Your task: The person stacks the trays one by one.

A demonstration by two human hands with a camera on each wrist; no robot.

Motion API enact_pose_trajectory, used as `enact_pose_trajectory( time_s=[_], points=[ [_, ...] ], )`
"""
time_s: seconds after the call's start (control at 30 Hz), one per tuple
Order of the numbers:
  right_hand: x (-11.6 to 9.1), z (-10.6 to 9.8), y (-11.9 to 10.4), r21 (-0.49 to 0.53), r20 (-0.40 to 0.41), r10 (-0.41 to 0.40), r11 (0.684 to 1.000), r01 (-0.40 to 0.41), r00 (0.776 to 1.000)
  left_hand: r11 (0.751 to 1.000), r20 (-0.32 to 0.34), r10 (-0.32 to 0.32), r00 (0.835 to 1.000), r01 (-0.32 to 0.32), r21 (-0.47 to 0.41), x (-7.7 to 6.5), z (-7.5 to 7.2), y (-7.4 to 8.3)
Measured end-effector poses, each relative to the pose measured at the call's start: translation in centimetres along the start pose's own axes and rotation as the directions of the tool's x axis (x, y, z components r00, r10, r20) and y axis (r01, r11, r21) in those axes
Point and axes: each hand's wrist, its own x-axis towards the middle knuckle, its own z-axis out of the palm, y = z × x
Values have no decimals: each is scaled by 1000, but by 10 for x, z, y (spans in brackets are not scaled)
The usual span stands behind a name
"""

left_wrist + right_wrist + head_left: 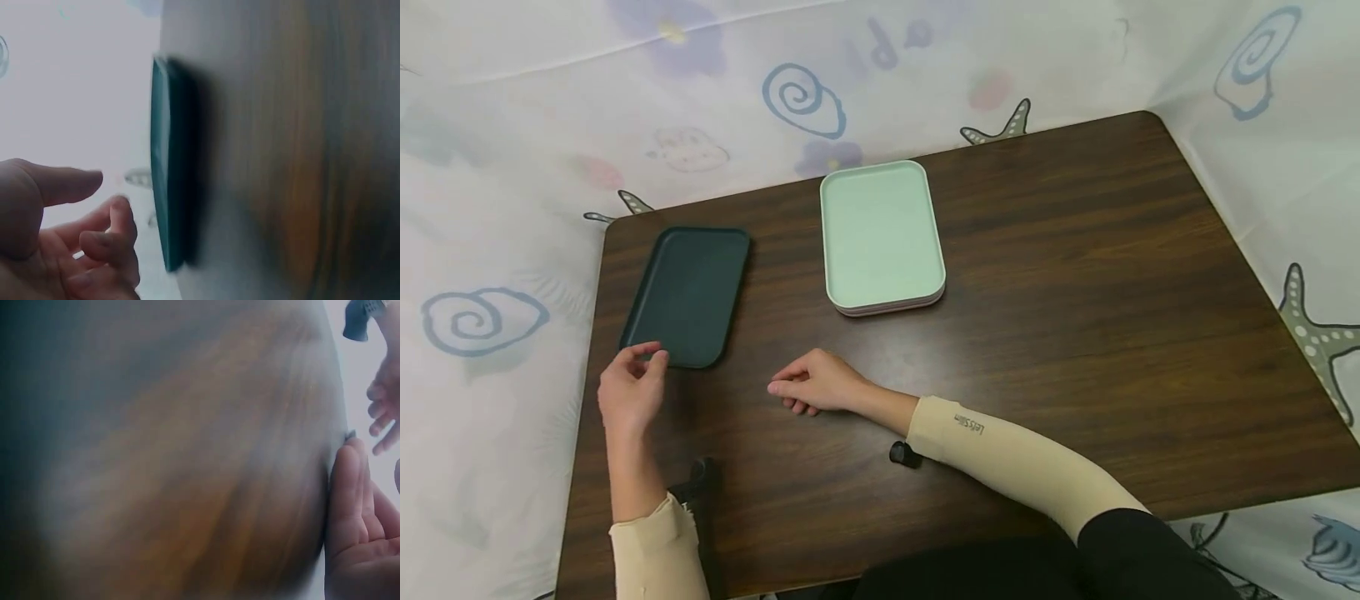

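Note:
A dark teal tray (pixel 695 287) lies flat at the left of the table. Over its near left corner in the head view is my left hand (pixel 634 387), thumb and fingers loosely bent with a gap between them. The left wrist view shows that hand (pixel 81 237) apart from the tray (pixel 169 162), nothing between thumb and fingertips. My right hand (pixel 820 382) is low over the middle of the table, fingers relaxed and holding nothing. In the right wrist view its fingers (pixel 347 494) appear close above the wood.
Behind my right hand, a pale green tray (pixel 883 237) tops a neat stack near the far edge. The brown wooden table (pixel 1075 275) is backed by a patterned white cloth (pixel 880 75). A small black piece (pixel 905 454) shows under my right sleeve.

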Motion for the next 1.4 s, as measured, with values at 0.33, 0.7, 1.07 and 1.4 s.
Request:
enact_pose_trajectory(
  time_s=[0.33,0.7,1.07,1.4],
  points=[
    [27,15,-11,75,-60,115,991,-111,992,990,67,-43,997,34,139,53,-24,-34],
    [45,16,-15,118,-127,133,986,-118,983,981,118,-3,993,-20,194,71,-22,-35],
    [53,11,-13,152,-178,125,984,-98,976,973,216,82,973,-125,195,52,-20,-30],
    [52,9,-13,134,-212,85,989,-57,974,990,356,86,931,-121,75,23,-22,-15]
  ],
)
